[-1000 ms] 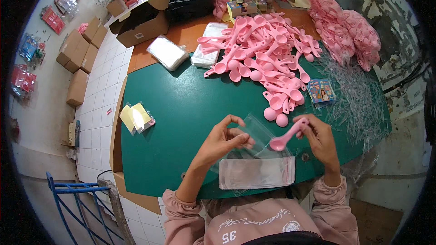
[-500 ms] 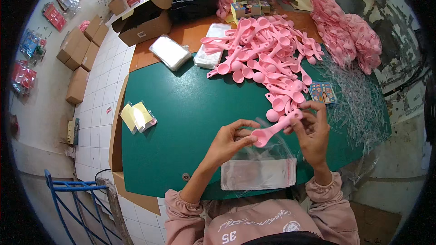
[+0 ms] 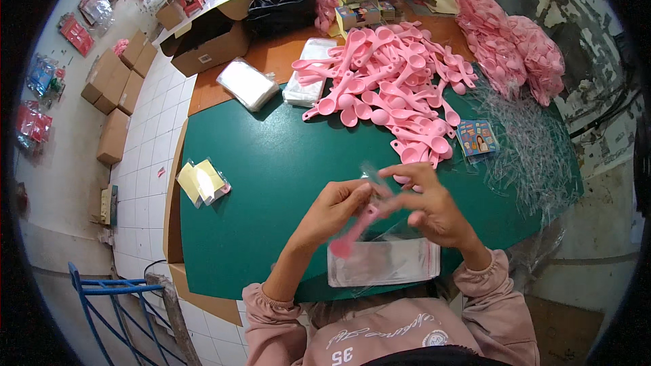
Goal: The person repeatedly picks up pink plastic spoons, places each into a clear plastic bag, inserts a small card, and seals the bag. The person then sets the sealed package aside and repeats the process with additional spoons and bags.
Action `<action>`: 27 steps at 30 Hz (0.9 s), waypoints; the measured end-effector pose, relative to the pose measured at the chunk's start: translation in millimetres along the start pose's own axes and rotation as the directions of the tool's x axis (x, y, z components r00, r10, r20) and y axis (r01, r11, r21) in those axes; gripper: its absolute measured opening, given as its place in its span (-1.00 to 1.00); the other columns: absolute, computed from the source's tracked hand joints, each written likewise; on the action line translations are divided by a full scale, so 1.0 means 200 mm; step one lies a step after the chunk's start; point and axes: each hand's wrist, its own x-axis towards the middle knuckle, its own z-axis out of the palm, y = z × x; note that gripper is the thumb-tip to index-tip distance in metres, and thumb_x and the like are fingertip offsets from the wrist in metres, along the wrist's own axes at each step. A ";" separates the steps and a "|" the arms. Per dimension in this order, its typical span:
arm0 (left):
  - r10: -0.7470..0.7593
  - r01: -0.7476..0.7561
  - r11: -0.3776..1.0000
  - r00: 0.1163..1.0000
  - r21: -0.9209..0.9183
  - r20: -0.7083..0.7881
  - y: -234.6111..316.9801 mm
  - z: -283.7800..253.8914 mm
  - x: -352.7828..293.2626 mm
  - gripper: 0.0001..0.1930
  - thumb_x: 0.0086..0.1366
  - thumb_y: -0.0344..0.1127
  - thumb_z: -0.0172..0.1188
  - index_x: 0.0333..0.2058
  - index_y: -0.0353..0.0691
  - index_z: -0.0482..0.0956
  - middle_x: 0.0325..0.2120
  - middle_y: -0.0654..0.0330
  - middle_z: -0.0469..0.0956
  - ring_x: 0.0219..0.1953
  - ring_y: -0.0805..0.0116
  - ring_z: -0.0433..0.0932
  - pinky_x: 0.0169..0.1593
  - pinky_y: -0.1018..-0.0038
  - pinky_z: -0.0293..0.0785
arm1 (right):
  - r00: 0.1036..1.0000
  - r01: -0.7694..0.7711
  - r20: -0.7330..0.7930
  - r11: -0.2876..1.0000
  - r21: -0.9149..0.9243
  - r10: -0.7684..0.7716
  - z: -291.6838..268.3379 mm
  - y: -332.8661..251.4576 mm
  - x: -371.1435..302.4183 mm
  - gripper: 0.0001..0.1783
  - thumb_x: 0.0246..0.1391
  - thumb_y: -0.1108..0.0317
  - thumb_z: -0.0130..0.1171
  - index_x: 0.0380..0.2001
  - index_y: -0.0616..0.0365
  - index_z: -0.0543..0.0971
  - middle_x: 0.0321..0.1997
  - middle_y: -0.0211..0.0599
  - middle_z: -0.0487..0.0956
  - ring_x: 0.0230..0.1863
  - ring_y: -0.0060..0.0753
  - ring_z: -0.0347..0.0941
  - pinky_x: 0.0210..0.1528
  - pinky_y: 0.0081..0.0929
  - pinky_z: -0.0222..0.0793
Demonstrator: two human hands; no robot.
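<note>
1. One view serves us, the head camera, which looks down on a green table top (image 3: 271,183) with our two forearms entering from the lower edge.
2. We see the left hand (image 3: 336,207) above the near part of the table, fingers curled narrow and pinched on a pink plastic spoon (image 3: 356,227) and on the thin clear bag (image 3: 380,183) about it.
3. We see the right hand (image 3: 424,203) just beside the left, its fingers (image 3: 400,171) bent and closed on the upper end of the same spoon and bag; the spoon is blurred, so we cannot tell exactly where each finger grips.
4. We note that the spoon runs tilted between the hands, bowl end low and toward us, handle end up between the fingertips.
5. We find a stack of flat clear bags (image 3: 383,261) lying on the table at the near edge, directly under the hands.
6. We find a heap of pink spoons (image 3: 386,88) on the far half of the table, well apart from the hands.
7. We see a small stack of printed cards (image 3: 477,139) right of that heap, with loose clear wrappers (image 3: 536,156) spread beyond it.
8. We see a small packet with yellow inserts (image 3: 202,181) on the left part of the table.
9. We note cardboard boxes (image 3: 119,95) on the tiled floor at the left.
</note>
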 end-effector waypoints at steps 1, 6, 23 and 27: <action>0.107 -0.109 0.992 0.994 0.056 0.027 -0.01 -0.01 0.01 -0.65 0.34 -0.20 -0.17 -0.24 -0.40 0.48 -0.43 0.20 0.56 -0.41 0.59 0.45 -0.32 0.66 0.38 | 1.000 -0.002 -0.002 1.000 -0.002 0.002 -0.01 0.03 -0.01 -0.44 0.04 -0.17 -0.13 -0.27 0.13 0.52 0.02 -0.13 0.33 -0.05 -0.27 0.30 0.05 -0.32 0.14; 0.011 -0.016 0.996 0.998 -0.086 -0.060 0.04 -0.03 -0.03 -0.65 0.35 -0.20 -0.18 -0.16 -0.38 0.44 -0.34 0.11 0.56 -0.32 0.56 0.48 -0.26 0.66 0.39 | 0.718 -0.581 -0.383 0.804 0.131 0.581 -0.35 0.23 -0.02 -0.68 -0.04 0.23 0.09 -0.26 0.24 0.51 -0.11 -0.06 0.41 -0.10 -0.25 0.36 -0.03 -0.35 0.22; 0.039 -0.045 0.998 0.991 -0.045 -0.126 0.03 -0.07 0.01 -0.67 0.34 -0.25 -0.16 -0.14 -0.41 0.43 -0.31 0.05 0.54 -0.25 0.43 0.51 -0.17 0.57 0.42 | 0.652 -0.747 -0.691 0.419 -0.516 0.312 -0.63 0.44 -0.25 -0.84 -0.05 0.45 0.07 -0.33 0.22 0.44 -0.37 -0.09 0.53 -0.34 -0.04 0.47 -0.31 -0.32 0.35; 0.031 -0.036 0.998 0.996 -0.053 -0.080 0.04 -0.04 0.03 -0.68 0.33 -0.27 -0.14 -0.14 -0.41 0.43 -0.33 0.08 0.54 -0.25 0.44 0.51 -0.17 0.58 0.43 | 0.697 -0.468 -0.570 0.878 0.095 0.434 -0.38 0.04 0.02 -0.86 -0.02 0.47 0.10 -0.33 0.24 0.44 -0.42 -0.28 0.54 -0.40 -0.58 0.46 -0.41 -0.59 0.37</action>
